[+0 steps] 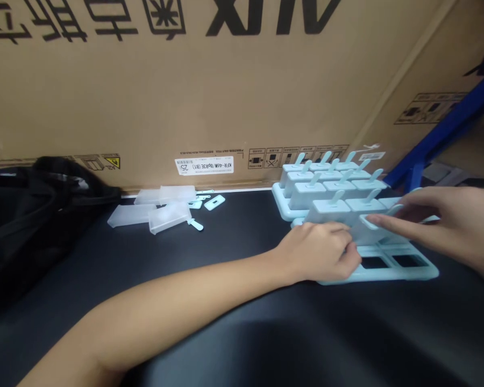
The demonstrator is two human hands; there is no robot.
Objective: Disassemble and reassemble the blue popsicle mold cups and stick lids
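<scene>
Head view: left hand (320, 250) grips the pale-blue rectangular plastic rack (381, 274), likely steadying it. Right hand (435, 221) pinches a pale-blue boxy plastic mould (365, 235).

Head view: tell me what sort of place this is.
Probably a storeroom or warehouse corner: a large printed brown cardboard carton stands behind a flat black work surface, with a blue slanting frame bar at right.

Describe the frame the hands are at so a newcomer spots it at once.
Follow the big cardboard box down to the dark tabletop, then go right. The nearer frame is pale blue, with the left hand at its left side and the right hand at its right. Unlike the rear frame, it shows open slots along its front edge.
</scene>
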